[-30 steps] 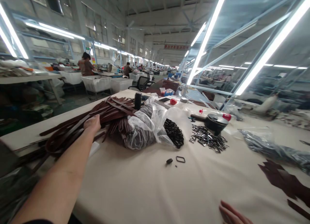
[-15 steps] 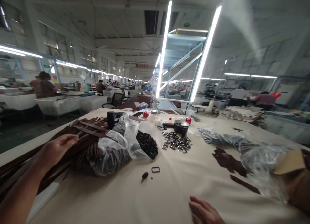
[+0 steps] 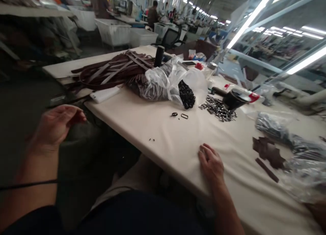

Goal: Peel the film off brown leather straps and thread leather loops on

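Observation:
Off the table's left edge, my left hand [image 3: 59,123] hangs in the air with its fingers curled together; whatever it may hold does not show. Nearest to it are a white block-like object [image 3: 105,93] on the table corner and a pile of brown leather straps [image 3: 114,70]. My right hand [image 3: 211,160] lies palm down on the table cloth [image 3: 175,150], fingers stretched out and holding nothing. Beyond it sit a rectangular metal ring [image 3: 184,116] and a small dark round piece [image 3: 174,114]. Tiny dark bits [image 3: 153,140] lie near the edge.
A plastic bag [image 3: 158,87] spills black rings [image 3: 187,96]. Metal buckles [image 3: 220,109] lie beside a black pot-like container [image 3: 235,98]. Brown leather scraps [image 3: 267,152] and clear bags [image 3: 309,170] are at right. White bins [image 3: 114,33] and people stand behind.
The view has swung down and left. My left hand has left the leather straps and now hangs beyond the table edge. My right hand still rests on the table.

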{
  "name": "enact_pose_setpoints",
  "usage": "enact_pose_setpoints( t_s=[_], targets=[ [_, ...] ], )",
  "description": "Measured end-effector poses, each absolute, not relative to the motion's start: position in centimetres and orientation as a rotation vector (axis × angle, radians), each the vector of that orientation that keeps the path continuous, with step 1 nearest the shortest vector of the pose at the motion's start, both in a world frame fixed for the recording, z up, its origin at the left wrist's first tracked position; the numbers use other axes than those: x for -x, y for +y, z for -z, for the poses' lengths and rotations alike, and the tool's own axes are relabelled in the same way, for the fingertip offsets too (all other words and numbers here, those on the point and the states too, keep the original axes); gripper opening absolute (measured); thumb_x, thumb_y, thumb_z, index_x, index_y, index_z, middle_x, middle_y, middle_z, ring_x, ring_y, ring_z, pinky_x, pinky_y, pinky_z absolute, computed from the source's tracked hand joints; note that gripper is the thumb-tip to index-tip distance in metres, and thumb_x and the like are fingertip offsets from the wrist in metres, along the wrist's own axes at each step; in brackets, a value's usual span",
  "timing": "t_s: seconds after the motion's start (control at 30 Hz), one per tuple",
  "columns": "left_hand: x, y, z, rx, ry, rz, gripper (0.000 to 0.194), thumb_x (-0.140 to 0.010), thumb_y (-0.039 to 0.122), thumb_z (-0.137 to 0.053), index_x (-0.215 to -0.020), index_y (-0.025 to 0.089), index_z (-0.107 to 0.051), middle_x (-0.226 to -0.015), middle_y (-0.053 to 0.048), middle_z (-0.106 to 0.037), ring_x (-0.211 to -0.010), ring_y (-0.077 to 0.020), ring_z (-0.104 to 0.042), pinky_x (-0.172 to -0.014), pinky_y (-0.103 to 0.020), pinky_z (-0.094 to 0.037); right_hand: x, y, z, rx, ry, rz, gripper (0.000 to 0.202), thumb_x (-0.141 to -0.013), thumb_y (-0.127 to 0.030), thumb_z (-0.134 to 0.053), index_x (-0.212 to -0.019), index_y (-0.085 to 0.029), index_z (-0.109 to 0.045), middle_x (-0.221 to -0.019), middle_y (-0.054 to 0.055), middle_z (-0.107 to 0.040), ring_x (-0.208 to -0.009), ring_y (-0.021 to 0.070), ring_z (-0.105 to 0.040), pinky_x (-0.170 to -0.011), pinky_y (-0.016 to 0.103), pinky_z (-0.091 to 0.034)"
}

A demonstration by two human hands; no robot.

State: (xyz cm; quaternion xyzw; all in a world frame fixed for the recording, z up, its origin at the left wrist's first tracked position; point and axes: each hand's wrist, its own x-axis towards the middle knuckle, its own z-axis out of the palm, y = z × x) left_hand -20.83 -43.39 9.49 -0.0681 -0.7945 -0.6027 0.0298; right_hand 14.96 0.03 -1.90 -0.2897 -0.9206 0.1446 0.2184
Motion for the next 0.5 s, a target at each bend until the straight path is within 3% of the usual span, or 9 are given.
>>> enact_pose_setpoints(
  t_s=[0.2,0.33,0.43,0.5],
  targets=[
    [23.5,-45.2,-6.9,0.065,-2.556,1.513,0.039,-0.084,0.043,-0.049,-0.102,0.012,-0.062,-0.096,-0.009,-0.074,-0.082,-0.0173,-0.069,-0.086,-0.039,-0.060,-15.4,0.2,2.0,0.782,-2.529,-0.332,0.045,-0.095,-0.050,-0.047,-0.118,-0.019,-0.070,-0.130,0.012,-0.067,-0.117,0.0282,-0.062,-0.106,0.046,-0.049],
    [27.9,-42.5,-7.2,0.303,-2.733,1.150,0.036,-0.090,0.037,-0.054,-0.112,0.011,-0.065,-0.110,-0.006,-0.073,-0.102,-0.0177,-0.066,-0.100,-0.034,-0.052,-15.2,0.3,2.3,0.787,-2.526,-0.358,0.044,-0.094,-0.049,-0.048,-0.116,-0.019,-0.071,-0.129,0.012,-0.068,-0.117,0.0288,-0.062,-0.106,0.047,-0.049],
    [29.9,-39.4,-8.1,0.477,-2.845,0.859,0.037,-0.085,0.029,-0.067,-0.116,0.008,-0.065,-0.122,-0.009,-0.070,-0.121,-0.0256,-0.058,-0.113,-0.044,-0.040,-14.6,0.2,1.7,0.810,-2.510,-0.410,0.042,-0.093,-0.048,-0.049,-0.114,-0.019,-0.071,-0.127,0.013,-0.068,-0.116,0.0296,-0.062,-0.105,0.049,-0.048],
    [29.8,-36.4,-8.8,0.580,-2.866,0.711,0.043,-0.085,0.027,-0.071,-0.120,0.005,-0.061,-0.128,-0.015,-0.065,-0.127,-0.0319,-0.054,-0.112,-0.054,-0.038,-14.2,-0.7,0.6,0.821,-2.505,-0.448,0.039,-0.093,-0.042,-0.049,-0.112,-0.017,-0.071,-0.125,0.015,-0.068,-0.116,0.0311,-0.062,-0.105,0.052,-0.047]
  ],
)
